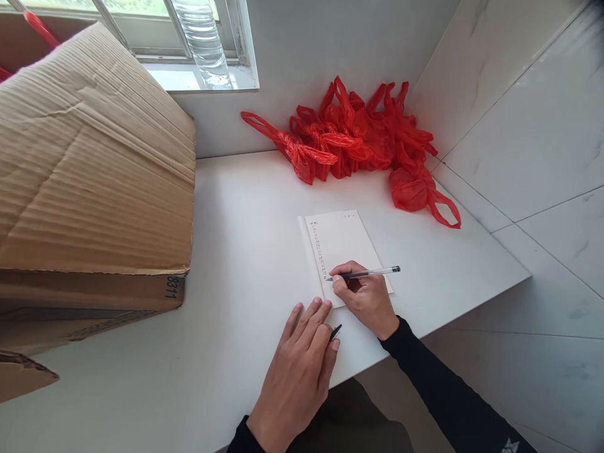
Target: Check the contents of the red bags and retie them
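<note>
My right hand (365, 302) grips a clear-barrelled gel pen (377, 272) with a black end. The pen's tip touches a white notepad (353, 242) near its left edge, at the foot of a column of small handwritten marks too tiny to read. More small marks show at the page's top right. On the table lies my left hand (299, 371), palm down, its fingers stretched out and the fingertips by the notepad's lower left corner. Between its thumb and index finger a black pen cap (335, 331) sticks out, partly hidden by the fingers.
Several knotted red plastic bags (349, 138) are heaped against the wall at the back of the white table (236, 251). A large open cardboard box (104, 176) stands on the left. On the windowsill is a clear plastic bottle (202, 44). Tiled wall (533, 138) borders the right.
</note>
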The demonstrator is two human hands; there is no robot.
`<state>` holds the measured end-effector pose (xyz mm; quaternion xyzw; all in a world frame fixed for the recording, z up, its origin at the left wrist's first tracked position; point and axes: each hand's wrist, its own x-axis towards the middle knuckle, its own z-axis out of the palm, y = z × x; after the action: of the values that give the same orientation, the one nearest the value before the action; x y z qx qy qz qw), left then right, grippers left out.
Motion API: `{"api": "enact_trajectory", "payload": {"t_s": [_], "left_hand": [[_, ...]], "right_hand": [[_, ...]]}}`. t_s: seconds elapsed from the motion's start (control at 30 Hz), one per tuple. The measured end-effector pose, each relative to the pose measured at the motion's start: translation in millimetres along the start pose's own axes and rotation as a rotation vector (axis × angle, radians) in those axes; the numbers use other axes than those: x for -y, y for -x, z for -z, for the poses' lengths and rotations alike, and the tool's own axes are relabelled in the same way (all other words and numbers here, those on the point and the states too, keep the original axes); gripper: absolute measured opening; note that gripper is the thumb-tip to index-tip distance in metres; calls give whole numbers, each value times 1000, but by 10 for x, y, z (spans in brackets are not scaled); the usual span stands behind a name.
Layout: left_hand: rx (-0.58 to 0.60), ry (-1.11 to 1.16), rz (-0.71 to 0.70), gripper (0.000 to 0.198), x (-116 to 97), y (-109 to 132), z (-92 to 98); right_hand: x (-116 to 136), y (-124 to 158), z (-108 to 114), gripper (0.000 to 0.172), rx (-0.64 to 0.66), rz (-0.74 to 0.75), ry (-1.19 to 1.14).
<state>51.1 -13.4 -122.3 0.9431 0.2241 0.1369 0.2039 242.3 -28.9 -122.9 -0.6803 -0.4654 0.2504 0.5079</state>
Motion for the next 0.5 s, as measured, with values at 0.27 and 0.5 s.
{"api": "enact_trajectory", "payload": {"t_s": [0.27, 0.5], "left_hand": [[-12, 5, -7, 9, 16, -12, -8], [-26, 16, -10, 8, 21, -33, -26]], "right_hand": [[-70, -23, -20, 12, 13, 26, 1], [-89, -23, -20, 12, 13, 26, -1]]}}
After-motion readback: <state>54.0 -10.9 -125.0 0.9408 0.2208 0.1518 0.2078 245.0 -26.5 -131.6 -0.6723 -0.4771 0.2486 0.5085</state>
